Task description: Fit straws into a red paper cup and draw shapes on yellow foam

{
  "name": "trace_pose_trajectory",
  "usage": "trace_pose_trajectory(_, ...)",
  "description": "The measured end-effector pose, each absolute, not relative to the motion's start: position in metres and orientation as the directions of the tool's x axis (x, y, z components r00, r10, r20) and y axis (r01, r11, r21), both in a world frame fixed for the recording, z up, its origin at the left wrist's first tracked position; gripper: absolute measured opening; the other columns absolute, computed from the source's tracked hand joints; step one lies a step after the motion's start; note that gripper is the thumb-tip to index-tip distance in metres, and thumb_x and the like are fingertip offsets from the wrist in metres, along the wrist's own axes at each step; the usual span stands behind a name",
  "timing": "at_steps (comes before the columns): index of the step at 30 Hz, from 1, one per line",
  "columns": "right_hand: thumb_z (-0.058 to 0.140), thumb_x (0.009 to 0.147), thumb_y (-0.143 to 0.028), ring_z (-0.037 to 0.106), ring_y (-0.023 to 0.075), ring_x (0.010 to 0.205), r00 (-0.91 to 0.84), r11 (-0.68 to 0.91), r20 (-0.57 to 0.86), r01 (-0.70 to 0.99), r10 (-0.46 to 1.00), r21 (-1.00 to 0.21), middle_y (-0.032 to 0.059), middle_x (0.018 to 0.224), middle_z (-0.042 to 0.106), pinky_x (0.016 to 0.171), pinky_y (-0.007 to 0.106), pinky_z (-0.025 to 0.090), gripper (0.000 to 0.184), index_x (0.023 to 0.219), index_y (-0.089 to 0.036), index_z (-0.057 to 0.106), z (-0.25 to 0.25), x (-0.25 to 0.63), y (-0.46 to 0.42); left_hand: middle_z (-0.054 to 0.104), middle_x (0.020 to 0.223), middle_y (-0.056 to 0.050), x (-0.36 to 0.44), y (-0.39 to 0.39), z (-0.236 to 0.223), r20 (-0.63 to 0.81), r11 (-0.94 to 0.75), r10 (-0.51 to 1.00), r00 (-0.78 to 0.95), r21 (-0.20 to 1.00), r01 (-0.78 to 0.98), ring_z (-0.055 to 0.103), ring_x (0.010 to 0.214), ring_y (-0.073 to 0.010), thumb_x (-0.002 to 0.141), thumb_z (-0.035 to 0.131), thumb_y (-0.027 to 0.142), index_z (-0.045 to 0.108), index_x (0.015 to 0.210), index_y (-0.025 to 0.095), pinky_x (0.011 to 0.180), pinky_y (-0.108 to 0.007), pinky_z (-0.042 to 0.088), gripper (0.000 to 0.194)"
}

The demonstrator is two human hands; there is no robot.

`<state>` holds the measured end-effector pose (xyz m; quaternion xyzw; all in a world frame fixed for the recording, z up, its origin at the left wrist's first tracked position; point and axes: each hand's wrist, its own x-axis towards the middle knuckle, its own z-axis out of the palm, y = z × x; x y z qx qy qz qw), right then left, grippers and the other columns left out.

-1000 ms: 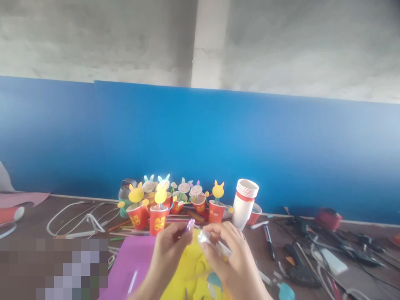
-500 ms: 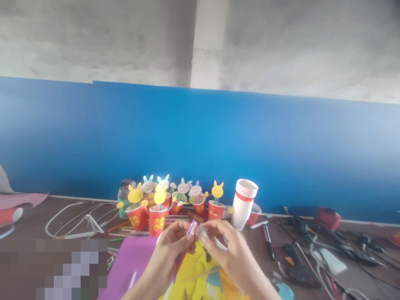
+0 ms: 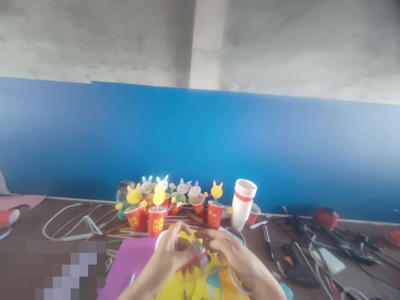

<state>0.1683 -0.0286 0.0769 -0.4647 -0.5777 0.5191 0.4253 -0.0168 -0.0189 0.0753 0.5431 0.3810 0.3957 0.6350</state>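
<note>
Blurry strip (image 3: 201, 254) pinched in left hand (image 3: 170, 254), not in any cup; right hand (image 3: 233, 252) can't tell; far red cups (image 3: 156, 222) already have figures (image 3: 216, 190)

Red paper cups (image 3: 157, 223) are standing at 11 o'clock on a brown table (image 3: 31, 221), a white cup stack (image 3: 243, 210) rising at 1, a black glue gun (image 3: 298, 266) lying at 3.

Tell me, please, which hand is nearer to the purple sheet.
Left. The left hand is beside the purple sheet's right edge; the right hand is farther right, over yellow paper.
</note>
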Motion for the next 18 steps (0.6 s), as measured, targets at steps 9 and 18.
trace_pose_trajectory(9, 0.05, 0.086, -0.033, 0.069, 0.0239, 0.089, -0.064, -0.065, -0.065, -0.001, 0.996, -0.998, 0.0042, 0.09, 0.075, 0.076, 0.037, 0.053, 0.031, 0.106, -0.026, 0.072, 0.08, 0.156, -0.026, 0.068, 0.049, 0.0, -0.011, -0.004, 0.05, -0.124, 0.089, 0.915, 0.383, 0.99, 0.107, 0.058, 0.034, -0.0143, 0.062, 0.082, 0.047, 0.036, 0.08, 0.024, 0.032, -0.017, 0.035, 0.054)
trace_pose_trajectory(18, 0.057, 0.082, -0.051, 0.068, 0.0256, 0.092, -0.038, -0.003, 0.002, -0.11, 0.999, -0.994, 0.0083, 0.09, 0.073, 0.081, 0.039, 0.054, 0.047, 0.116, -0.019, 0.064, 0.083, 0.146, -0.031, 0.064, 0.044, 0.003, -0.009, 0.001, 0.037, -0.197, 0.141, 0.908, 0.371, 0.975, 0.173, 0.053, 0.034, -0.0122, 0.062, 0.082, 0.037, 0.043, 0.081, 0.023, 0.032, -0.017, 0.036, 0.045)
